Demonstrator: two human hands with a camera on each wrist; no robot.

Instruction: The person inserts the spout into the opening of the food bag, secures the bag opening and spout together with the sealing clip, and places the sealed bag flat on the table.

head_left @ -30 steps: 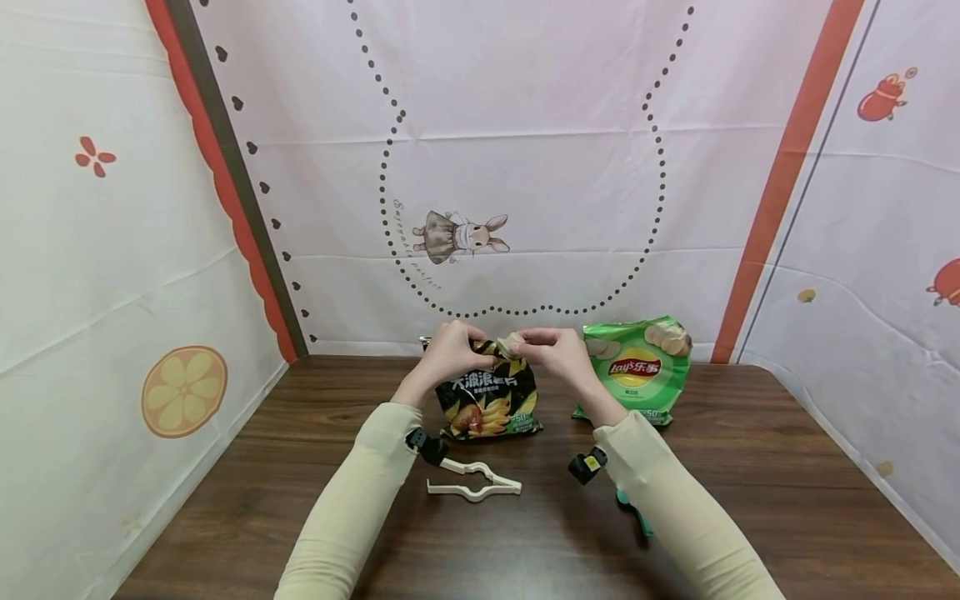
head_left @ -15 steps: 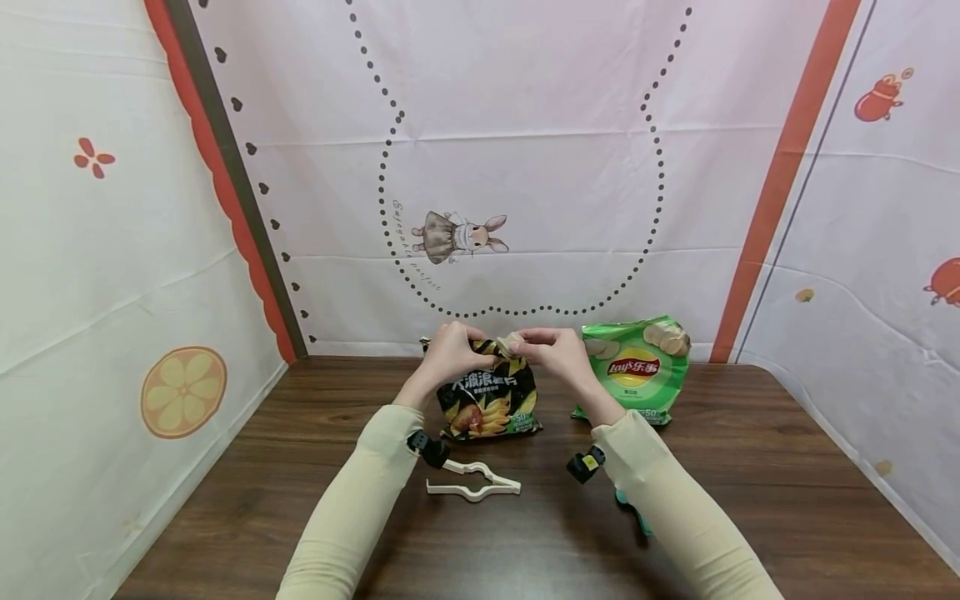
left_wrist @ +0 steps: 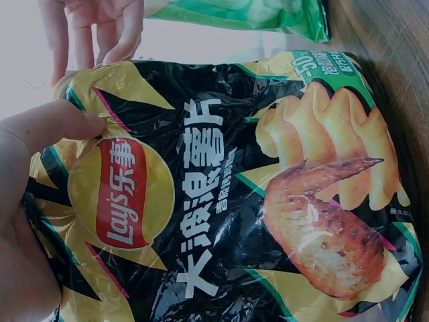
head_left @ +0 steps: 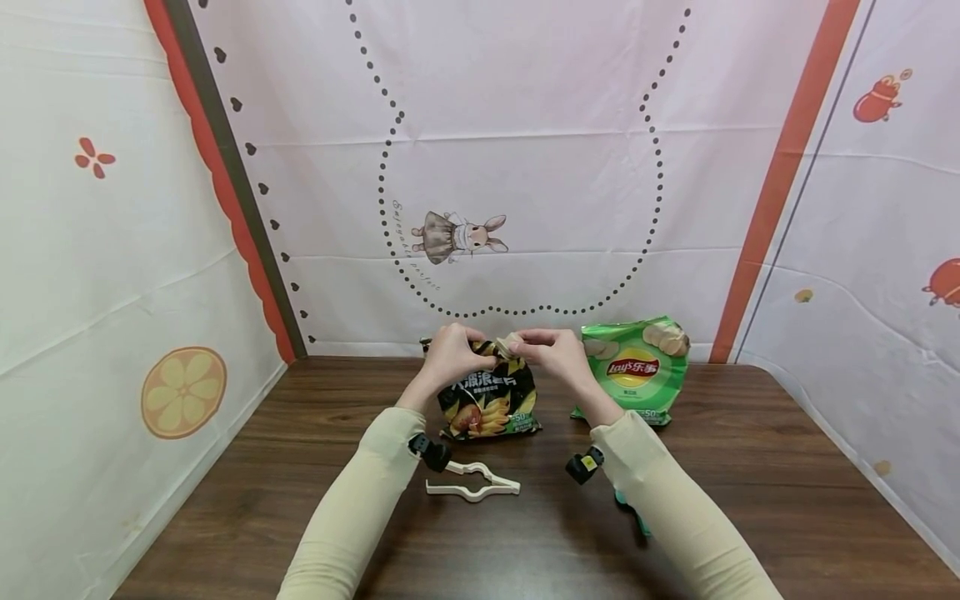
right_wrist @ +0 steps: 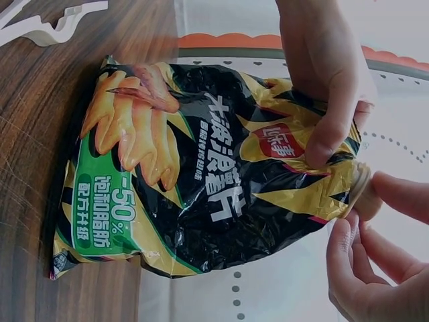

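A black and gold Lay's chip bag [head_left: 487, 404] stands on the table. My left hand [head_left: 450, 357] grips its top edge, thumb on the printed front. With thumb and fingertips, my right hand [head_left: 558, 354] pinches a small cream-coloured, round, ridged piece [right_wrist: 362, 190] at the bag's top right corner. In the right wrist view that piece sits against the gathered film; its exact kind is unclear. The left wrist view shows the bag's front [left_wrist: 208, 201] close up, with the left thumb [left_wrist: 67, 127] across its top.
A green Lay's bag [head_left: 633, 371] stands behind my right forearm. Nearer me lies a white hinged clip [head_left: 507, 486], arms spread, partly hidden by the left wrist camera. A teal item [head_left: 637, 518] is partly covered by the right sleeve. Printed cloth walls enclose the wooden table [head_left: 247, 500].
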